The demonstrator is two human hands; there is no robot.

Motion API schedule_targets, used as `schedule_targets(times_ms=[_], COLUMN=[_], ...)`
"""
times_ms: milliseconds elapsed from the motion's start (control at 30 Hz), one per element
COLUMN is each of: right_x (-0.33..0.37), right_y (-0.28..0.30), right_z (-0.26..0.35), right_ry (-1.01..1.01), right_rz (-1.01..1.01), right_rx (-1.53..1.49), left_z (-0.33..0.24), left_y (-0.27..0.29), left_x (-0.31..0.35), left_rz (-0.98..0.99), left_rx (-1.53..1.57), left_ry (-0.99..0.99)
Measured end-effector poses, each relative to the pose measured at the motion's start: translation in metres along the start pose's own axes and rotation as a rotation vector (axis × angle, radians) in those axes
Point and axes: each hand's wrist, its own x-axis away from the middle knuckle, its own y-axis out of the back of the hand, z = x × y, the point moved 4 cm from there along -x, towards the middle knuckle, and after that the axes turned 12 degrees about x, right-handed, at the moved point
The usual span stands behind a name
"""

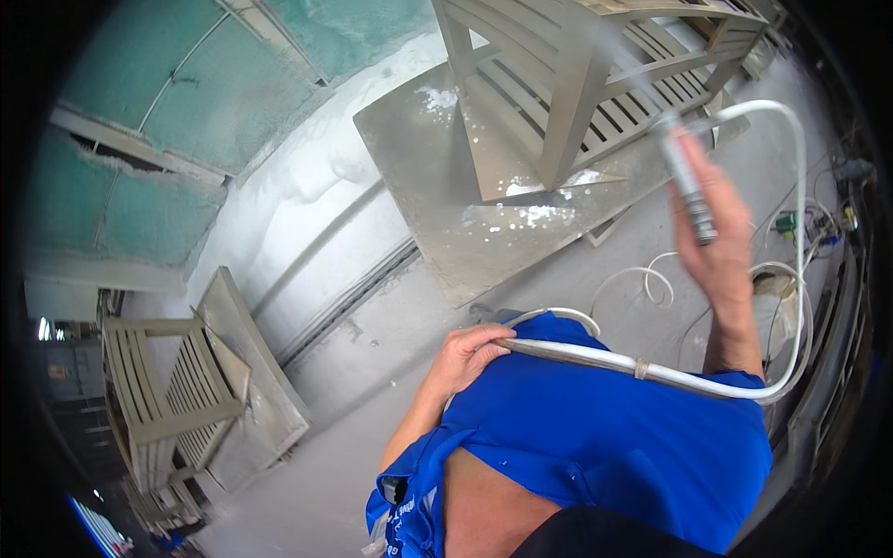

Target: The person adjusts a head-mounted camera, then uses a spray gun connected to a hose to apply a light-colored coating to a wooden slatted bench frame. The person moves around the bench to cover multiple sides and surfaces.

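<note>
A metal spray gun (686, 181) is gripped in my right hand (716, 228), slightly blurred and raised before a slatted wooden bench (567, 102). Pale mist spreads from the gun's front toward the bench's corner post. My left hand (470, 355) is closed around the hose (595, 356), close to my body. From there the white hose crosses my blue shirt to the right, then loops up to the gun. The bench looks grey-brown and stands on a flat board (419, 223) with white paint spots.
Another slatted bench (181, 391) stands on a tilted board (260, 372) at the left. Green panels (205, 93) and a white-coated ledge (307, 186) lie behind. At the right, coiled hoses (819, 228) surround a pale bucket (777, 307); a loop of hose (660, 288) lies on the floor.
</note>
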Motion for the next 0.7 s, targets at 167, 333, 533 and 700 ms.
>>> schedule_targets(times_ms=[167,333,533,700], right_x=[-0.028,-0.031,-0.121,-0.229], right_y=[0.000,-0.064,-0.161,-0.253], right_z=[0.037,0.084,0.138,0.216], right_ry=[-0.320,-0.831,-0.603,-0.519], right_rz=[-0.290,-0.296,-0.542,-0.469], right_rx=[-0.135,-0.312,-0.040,-0.104], left_z=[0.001,0.006,0.025,0.025], left_y=[0.081,0.153,0.266,0.380], left_x=[-0.015,-0.024,-0.017,0.017], left_rz=[0.047,0.118,0.276,0.345], left_rx=[0.086,0.089,0.119,-0.020], left_ry=[-0.037,-0.046,0.034,-0.041])
